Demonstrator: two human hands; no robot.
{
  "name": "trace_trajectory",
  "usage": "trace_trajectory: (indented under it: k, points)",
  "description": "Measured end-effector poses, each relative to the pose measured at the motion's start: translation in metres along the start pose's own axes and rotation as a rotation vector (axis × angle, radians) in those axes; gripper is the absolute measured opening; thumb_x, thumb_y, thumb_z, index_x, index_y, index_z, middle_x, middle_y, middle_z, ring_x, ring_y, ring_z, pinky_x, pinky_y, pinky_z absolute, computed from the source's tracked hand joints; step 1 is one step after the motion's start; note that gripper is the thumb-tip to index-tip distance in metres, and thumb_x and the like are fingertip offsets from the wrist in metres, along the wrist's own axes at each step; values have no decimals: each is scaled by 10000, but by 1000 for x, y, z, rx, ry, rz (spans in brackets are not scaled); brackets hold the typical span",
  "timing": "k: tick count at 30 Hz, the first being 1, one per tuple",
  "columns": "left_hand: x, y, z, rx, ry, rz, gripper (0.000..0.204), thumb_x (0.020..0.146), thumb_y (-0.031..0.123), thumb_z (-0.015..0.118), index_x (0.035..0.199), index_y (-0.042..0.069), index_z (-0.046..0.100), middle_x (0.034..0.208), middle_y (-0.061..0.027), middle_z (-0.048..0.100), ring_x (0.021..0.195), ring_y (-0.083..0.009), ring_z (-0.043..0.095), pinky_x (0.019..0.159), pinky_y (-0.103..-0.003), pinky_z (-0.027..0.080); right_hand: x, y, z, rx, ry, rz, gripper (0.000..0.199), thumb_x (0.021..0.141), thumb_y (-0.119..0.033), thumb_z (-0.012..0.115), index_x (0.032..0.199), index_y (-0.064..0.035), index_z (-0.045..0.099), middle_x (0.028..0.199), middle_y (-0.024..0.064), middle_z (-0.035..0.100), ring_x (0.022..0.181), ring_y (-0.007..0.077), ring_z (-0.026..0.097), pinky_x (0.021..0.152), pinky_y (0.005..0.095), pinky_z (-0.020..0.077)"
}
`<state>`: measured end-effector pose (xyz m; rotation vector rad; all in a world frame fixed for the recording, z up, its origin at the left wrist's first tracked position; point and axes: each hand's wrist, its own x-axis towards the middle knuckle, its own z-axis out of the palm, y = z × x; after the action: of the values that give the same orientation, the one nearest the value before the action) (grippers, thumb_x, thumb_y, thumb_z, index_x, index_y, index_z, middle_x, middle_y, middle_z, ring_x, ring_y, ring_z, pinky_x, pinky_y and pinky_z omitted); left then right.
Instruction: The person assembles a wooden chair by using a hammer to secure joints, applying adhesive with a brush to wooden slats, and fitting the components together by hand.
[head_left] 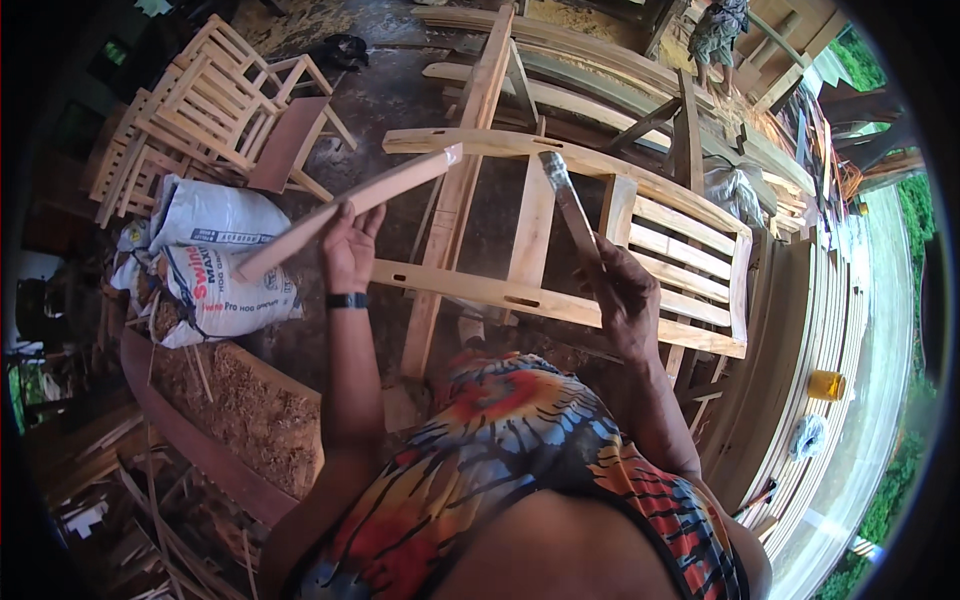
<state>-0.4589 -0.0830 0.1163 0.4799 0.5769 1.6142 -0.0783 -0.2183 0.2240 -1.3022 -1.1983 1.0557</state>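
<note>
The left hand (348, 250) is closed around a long flat wooden slat (350, 210), gripping it near its middle with fingers wrapped over the upper edge. The slat's long axis runs diagonally: the lower end points down-left over a white printed sack (215, 265), and the upper end points up-right, ending just beside the top rail of an unfinished wooden chair frame (560, 235). Whether the slat end touches that rail cannot be told.

The right hand (625, 295) is closed on the handle of a flat brush (568, 205). The brush's long axis runs from the hand up and to the left, with the bristle end close to or on the frame's top rail; contact cannot be confirmed.

The chair frame lies between both hands and beyond them, its slatted section on the right side. Open floor shows through the frame between its rails and to the left of its long upright member. On the left, the sack rests beside a heap of sawdust (250, 410). Further left and back, finished slatted chairs (200, 110) are stacked well apart from the hands. On the right edge, long curved planks (830, 300) lie side by side, with a yellow container (827, 384) standing on them. Another person (718, 35) stands at the upper edge, well apart from the work.
</note>
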Motion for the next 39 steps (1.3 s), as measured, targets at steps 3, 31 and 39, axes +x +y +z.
trace_trajectory:
  k: [3,31,39]
  points:
    - [88,32,8,293,-47,24,224,967,76,661,1181,14,637,1208,-132,677,1207,-297,644,1046,-507,543,9,11,-2,-83,82,42,322,1020,-56,612,1335,-65,675,1003,66,729,875,114,697,770,256,553]
    - [125,75,33,625,-18,312,309,1007,235,659,1256,63,721,935,25,704,749,-85,628,648,-249,520,38,18,77,-307,-280,152,296,967,-32,647,1255,-22,716,982,121,713,861,177,701,748,296,555]
    - [10,83,-14,328,86,261,368,1049,304,606,1295,40,536,1078,-62,603,1015,-193,596,960,-442,503,38,57,82,-380,-483,66,269,1010,-102,641,1248,3,710,1018,96,723,845,134,704,679,299,566]
